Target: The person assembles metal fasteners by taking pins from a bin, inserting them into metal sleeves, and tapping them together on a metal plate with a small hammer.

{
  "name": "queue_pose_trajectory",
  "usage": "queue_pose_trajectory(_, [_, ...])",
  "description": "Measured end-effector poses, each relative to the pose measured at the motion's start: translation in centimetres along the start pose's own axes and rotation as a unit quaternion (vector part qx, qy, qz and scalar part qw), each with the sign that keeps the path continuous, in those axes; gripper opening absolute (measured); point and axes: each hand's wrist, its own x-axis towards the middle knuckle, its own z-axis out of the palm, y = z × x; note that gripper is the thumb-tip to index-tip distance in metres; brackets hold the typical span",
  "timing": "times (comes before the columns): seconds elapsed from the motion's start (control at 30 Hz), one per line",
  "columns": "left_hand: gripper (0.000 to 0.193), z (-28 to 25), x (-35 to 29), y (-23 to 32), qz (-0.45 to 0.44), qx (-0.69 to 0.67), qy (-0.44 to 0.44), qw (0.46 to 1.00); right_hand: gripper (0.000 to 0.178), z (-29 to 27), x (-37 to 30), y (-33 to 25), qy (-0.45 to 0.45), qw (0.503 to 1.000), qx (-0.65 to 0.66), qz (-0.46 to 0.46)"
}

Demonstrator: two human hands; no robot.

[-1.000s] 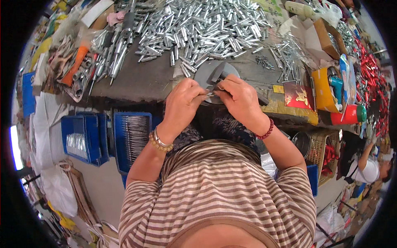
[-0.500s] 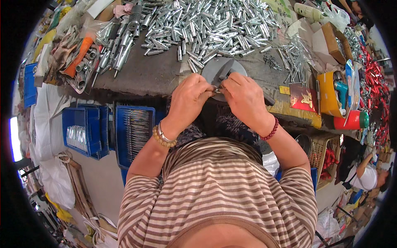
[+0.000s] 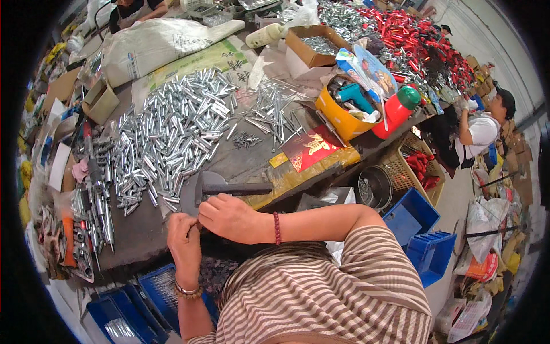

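Observation:
My left hand (image 3: 184,238) and my right hand (image 3: 232,219) meet at the near edge of a dark workbench. Fingertips of both are pinched together; whatever is between them is too small or too hidden to name. Right beside them lies a hammer (image 3: 243,187), its dark handle pointing right, with its head over a round grey metal block (image 3: 188,200). Beyond the hands spreads a large heap of shiny metal tubes (image 3: 177,126). To its right are a looser pile of thin metal rods (image 3: 275,109) and a small cluster of dark pins (image 3: 245,139).
Screwdriver-like tools (image 3: 100,200) crowd the left of the bench. A yellow container (image 3: 341,117), a red bottle (image 3: 395,114) and a cardboard box (image 3: 315,43) stand right. Below are blue bins (image 3: 432,258) and a beige crate (image 3: 412,166). Another person (image 3: 484,129) is at far right.
My view has swung to the right, so the bench's right side shows more. Both hands stay pinched close together. The hammer's handle now shows plainly beside them.

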Motion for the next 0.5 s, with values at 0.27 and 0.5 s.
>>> queue_pose_trajectory(0.27, [0.017, 0.3, 0.3, -0.1, 0.006, 0.008, 0.011, 1.000, 0.008, 0.0, 1.4, -0.3, -0.102, 0.993, -0.057, 0.000])
queue_pose_trajectory(0.5, [0.019, -0.2, -0.2, -0.2, 0.004, -0.004, 0.005, 1.000, 0.009, 0.0, 1.2, -0.5, -0.072, 0.995, -0.064, -0.025])
